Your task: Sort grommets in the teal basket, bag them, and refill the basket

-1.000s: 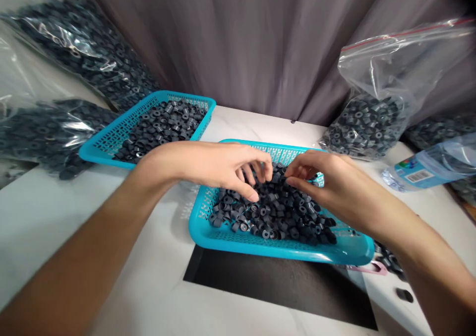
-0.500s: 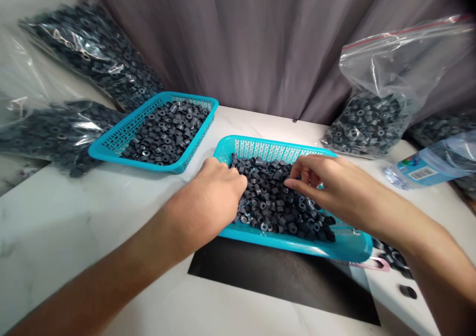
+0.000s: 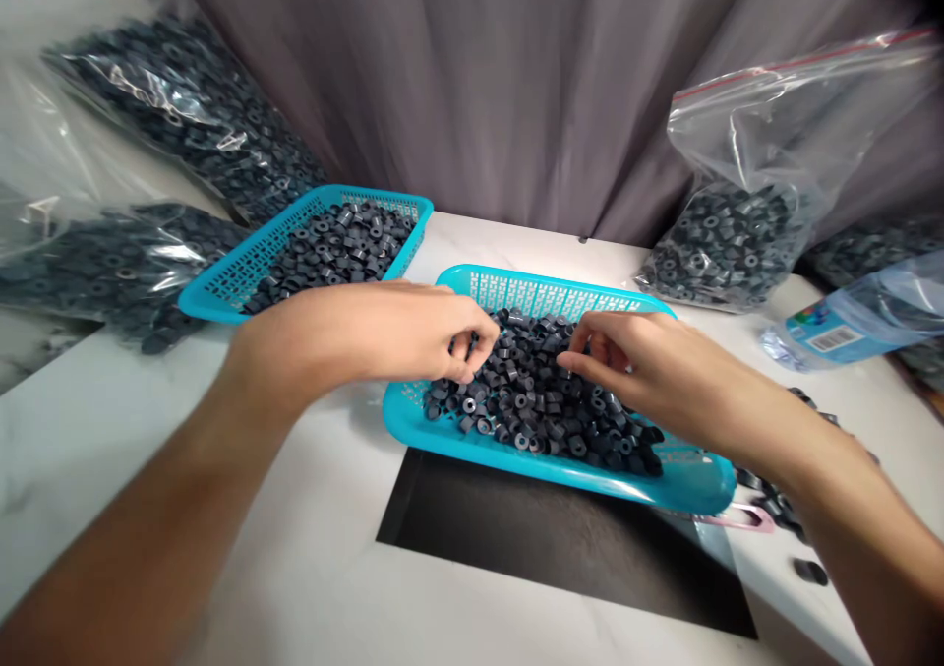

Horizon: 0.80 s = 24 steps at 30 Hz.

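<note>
Two turquoise baskets (image 3: 546, 468) and several clear bags (image 3: 744, 176) hold dark cylindrical pieces (image 3: 542, 402).

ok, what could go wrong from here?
1. The left hand has its wrist overlapping the left basket in this view; it might bump that one, though contact can't be judged.
2. Loose pieces lie outside the near basket, by the right forearm; a sweep of the arm could scatter them.
3. The bottle lies on its side beyond that forearm and might roll if nudged.
</note>
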### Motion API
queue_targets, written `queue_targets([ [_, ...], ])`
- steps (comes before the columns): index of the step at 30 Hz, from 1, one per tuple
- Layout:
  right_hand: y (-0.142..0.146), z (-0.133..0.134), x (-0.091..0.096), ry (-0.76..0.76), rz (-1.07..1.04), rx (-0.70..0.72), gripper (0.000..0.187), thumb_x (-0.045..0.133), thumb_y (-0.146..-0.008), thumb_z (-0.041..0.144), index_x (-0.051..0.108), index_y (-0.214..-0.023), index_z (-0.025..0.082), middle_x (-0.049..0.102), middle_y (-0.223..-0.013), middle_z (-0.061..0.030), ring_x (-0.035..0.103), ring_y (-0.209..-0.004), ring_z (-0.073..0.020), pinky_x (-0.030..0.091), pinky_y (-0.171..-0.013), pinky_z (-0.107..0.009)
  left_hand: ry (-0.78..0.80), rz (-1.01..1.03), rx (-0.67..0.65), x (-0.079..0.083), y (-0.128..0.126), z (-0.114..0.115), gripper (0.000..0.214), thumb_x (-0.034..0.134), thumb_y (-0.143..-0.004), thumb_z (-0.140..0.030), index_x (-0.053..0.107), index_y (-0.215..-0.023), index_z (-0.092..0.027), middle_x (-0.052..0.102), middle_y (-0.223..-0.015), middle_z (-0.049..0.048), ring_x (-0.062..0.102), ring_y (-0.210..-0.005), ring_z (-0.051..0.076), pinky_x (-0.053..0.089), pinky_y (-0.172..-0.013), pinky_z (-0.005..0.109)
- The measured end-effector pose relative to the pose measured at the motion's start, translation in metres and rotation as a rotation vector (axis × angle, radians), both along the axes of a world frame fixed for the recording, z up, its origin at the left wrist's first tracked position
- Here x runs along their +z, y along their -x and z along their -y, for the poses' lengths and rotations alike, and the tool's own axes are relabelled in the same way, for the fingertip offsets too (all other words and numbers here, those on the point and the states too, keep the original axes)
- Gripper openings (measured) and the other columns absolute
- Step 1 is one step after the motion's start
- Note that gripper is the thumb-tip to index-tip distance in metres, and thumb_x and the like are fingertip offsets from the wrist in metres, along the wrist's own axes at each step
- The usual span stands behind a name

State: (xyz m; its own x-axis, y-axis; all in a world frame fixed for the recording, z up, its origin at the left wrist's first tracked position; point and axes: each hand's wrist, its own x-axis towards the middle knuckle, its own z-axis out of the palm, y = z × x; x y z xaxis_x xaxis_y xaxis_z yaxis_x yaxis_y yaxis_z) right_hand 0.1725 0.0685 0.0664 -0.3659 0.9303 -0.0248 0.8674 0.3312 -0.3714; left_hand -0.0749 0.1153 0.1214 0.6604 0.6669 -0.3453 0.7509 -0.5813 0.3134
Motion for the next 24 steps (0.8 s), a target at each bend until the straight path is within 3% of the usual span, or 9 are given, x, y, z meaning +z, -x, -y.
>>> queue_targets([
  [3,0.006,0.003,0.0,0.079,-0.073,0.063,0.021,0.058,-0.1,0.045,0.064,-0.093,0.026,0.067,-0.075,0.0024,0.057,-0.064,-0.0153,0.036,-0.06,-0.03,0.183,-0.009,-0.014,0.007,0.002,-0.007,0.01,0.057,-0.088,-0.022,0.067,-0.09,-0.024,0.07,-0.085,-0.0038,0.061,-0.072,0.013,0.039,-0.061,0.022],
  [9,0.018,0.005,-0.004,0.08,-0.133,0.105,0.014,0.063,-0.1,0.038,0.067,-0.099,0.025,0.07,-0.082,0.0028,0.059,-0.069,-0.0146,0.041,-0.064,-0.03,0.286,0.075,0.018,0.003,0.002,-0.014,0.018,0.06,-0.087,-0.021,0.064,-0.104,-0.023,0.073,-0.098,-0.0019,0.068,-0.088,0.014,0.047,-0.072,0.021],
  [14,0.034,0.007,0.0,0.129,-0.487,0.148,0.012,0.07,-0.095,0.029,0.066,-0.103,0.021,0.072,-0.09,0.0025,0.065,-0.078,-0.0124,0.048,-0.071,-0.025,0.414,0.21,0.015,0.006,-0.003,-0.015,0.014,0.063,-0.087,-0.024,0.062,-0.101,-0.021,0.076,-0.1,-0.0001,0.071,-0.099,0.016,0.05,-0.079,0.021],
  [18,0.038,0.005,-0.002,0.183,-0.678,0.139,0.006,0.069,-0.095,0.026,0.068,-0.096,0.02,0.074,-0.093,0.0017,0.069,-0.083,-0.0129,0.052,-0.075,-0.025,0.425,0.241,0.0,0.008,-0.001,-0.016,0.016,0.065,-0.088,-0.027,0.06,-0.103,-0.023,0.077,-0.103,-0.0009,0.072,-0.101,0.016,0.051,-0.08,0.02],
  [21,0.034,0.003,-0.006,0.185,-0.659,0.12,0.009,0.065,-0.097,0.028,0.069,-0.093,0.021,0.074,-0.088,0.0014,0.068,-0.079,-0.0139,0.051,-0.072,-0.026,0.316,0.11,0.078,0.01,0.0,-0.012,0.02,0.066,-0.088,-0.033,0.063,-0.104,-0.022,0.077,-0.099,-0.0002,0.071,-0.092,0.017,0.048,-0.073,0.021],
  [24,0.028,0.001,-0.01,0.043,-0.419,0.001,0.008,0.064,-0.097,0.028,0.07,-0.096,0.022,0.073,-0.083,0.0007,0.067,-0.076,-0.0166,0.048,-0.069,-0.029,0.215,-0.232,0.194,0.012,-0.006,-0.003,0.013,0.065,-0.087,-0.031,0.07,-0.093,-0.021,0.076,-0.092,0.001,0.068,-0.085,0.019,0.045,-0.069,0.024],
])
